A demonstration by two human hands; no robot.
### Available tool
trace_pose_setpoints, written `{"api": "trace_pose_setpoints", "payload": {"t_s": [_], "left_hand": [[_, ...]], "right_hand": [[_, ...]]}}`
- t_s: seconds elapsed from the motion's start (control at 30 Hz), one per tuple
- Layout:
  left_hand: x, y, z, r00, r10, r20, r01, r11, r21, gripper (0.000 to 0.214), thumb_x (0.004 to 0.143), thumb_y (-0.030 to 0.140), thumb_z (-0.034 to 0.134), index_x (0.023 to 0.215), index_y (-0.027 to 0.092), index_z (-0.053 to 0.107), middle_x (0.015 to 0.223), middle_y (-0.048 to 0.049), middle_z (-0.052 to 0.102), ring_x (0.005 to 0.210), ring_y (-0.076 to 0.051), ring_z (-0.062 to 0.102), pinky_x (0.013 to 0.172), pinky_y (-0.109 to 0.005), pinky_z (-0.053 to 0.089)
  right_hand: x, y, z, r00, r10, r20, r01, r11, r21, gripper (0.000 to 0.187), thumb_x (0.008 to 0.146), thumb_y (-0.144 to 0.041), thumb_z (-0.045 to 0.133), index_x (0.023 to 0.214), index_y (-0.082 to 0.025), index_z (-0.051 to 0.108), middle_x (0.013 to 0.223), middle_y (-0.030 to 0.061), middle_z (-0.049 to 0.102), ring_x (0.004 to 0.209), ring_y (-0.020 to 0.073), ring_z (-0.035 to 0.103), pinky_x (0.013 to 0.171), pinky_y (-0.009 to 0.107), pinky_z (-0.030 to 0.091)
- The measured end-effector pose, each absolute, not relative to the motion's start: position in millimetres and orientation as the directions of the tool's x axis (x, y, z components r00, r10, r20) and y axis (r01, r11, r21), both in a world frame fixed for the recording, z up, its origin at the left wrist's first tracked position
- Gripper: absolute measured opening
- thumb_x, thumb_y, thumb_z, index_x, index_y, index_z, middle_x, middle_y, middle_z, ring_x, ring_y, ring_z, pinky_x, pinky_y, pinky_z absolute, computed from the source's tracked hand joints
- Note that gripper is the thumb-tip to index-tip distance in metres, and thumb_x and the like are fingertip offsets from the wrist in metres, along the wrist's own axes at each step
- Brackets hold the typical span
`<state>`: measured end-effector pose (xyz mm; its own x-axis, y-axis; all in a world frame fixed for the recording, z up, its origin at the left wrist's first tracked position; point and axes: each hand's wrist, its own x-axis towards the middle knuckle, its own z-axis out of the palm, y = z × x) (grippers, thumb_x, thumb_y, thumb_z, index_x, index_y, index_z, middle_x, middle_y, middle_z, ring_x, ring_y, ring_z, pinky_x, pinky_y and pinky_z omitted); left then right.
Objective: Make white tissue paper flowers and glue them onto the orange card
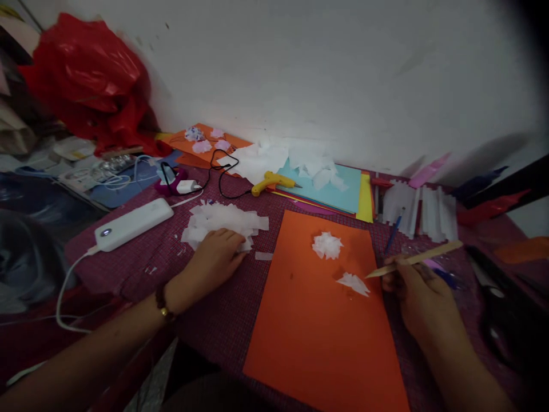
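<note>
My left hand rests on a heap of small white tissue squares, its fingers curled onto the pile's near edge. My right hand grips a thin wooden stick whose tip points left towards a white tissue piece on a large orange paper sheet. A crumpled white tissue flower sits higher up on the same sheet.
A white power bank with cable lies at left, a yellow glue gun behind, near stacked coloured papers. White folded strips and a blue pen sit at right. A red plastic bag is far left. Black scissors lie at right.
</note>
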<state>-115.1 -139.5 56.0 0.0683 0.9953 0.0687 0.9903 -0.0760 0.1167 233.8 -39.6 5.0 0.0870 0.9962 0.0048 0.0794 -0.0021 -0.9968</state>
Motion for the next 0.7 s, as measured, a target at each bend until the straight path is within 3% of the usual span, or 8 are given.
{"api": "trace_pose_setpoints", "payload": {"t_s": [0.2,0.37,0.53,0.7], "left_hand": [[-114.3,-137.0,60.0,-0.054,0.994,0.095,0.982,0.036,0.183,0.031,0.081,0.043,0.057,0.092,0.015,0.061,0.083,-0.0079,0.066,0.076,-0.022,0.059,0.071,-0.034,0.043],[-115.2,-133.6,56.8,-0.071,0.993,0.099,0.982,0.052,0.183,0.017,0.082,0.027,0.049,0.076,0.017,0.062,0.075,-0.0055,0.065,0.073,-0.020,0.059,0.070,-0.031,0.041],[-128.6,-127.2,59.3,-0.210,0.975,0.072,0.856,0.148,0.496,0.021,0.081,0.031,0.047,0.074,0.017,0.061,0.069,-0.0017,0.064,0.065,-0.016,0.056,0.060,-0.026,0.040],[-132.4,-130.1,75.1,-0.323,0.944,0.063,0.693,0.190,0.695,0.022,0.078,0.037,0.053,0.071,0.017,0.057,0.062,0.0012,0.057,0.057,-0.012,0.049,0.053,-0.023,0.039]], "right_hand": [[230.4,-41.0,11.5,0.120,0.991,-0.059,0.056,-0.067,-0.996,0.015,0.075,-0.038,0.064,0.077,-0.023,0.064,0.061,-0.0016,0.056,0.052,0.0133,0.050,0.046,0.026,0.040],[231.5,-40.0,10.9,0.133,0.990,-0.056,0.039,-0.062,-0.997,0.015,0.075,-0.037,0.065,0.076,-0.022,0.065,0.060,-0.0017,0.056,0.052,0.0126,0.050,0.045,0.025,0.040],[232.2,-40.4,12.2,0.142,0.989,-0.049,0.000,-0.049,-0.999,0.015,0.074,-0.036,0.066,0.074,-0.022,0.064,0.062,-0.0021,0.056,0.051,0.0113,0.050,0.044,0.023,0.040],[229.7,-40.8,13.9,0.122,0.992,-0.023,-0.022,-0.021,-1.000,0.016,0.073,-0.038,0.066,0.075,-0.022,0.064,0.060,-0.0019,0.055,0.052,0.0116,0.050,0.044,0.023,0.040]]}}
